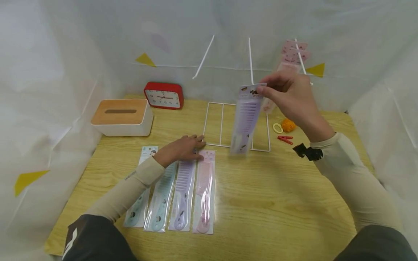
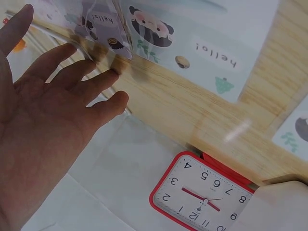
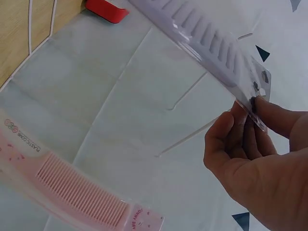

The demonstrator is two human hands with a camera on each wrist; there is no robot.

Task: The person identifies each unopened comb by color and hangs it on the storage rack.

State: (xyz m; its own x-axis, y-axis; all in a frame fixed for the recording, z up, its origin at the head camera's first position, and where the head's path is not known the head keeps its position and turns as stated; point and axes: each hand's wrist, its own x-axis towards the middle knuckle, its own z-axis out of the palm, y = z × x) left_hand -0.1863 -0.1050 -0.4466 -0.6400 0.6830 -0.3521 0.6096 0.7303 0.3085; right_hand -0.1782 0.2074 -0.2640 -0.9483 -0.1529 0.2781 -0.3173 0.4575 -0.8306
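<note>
A toothed purple comb (image 1: 248,117) in a glossy clear plastic sleeve (image 1: 237,139) hangs tilted over the thin white wire grid (image 1: 221,124), card top (image 1: 247,91) pinched by the right hand (image 1: 292,96); the left hand (image 1: 183,148), fingers spread, is by the grid's near-left corner.

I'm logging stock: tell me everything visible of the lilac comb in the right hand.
The lilac comb, plastic-looking and wide-toothed, sits in a clear packet with a printed header card. It hangs header up, slightly tilted, before the middle white hook; the right hand pinches the header's corner. Hook contact is unclear.
</note>
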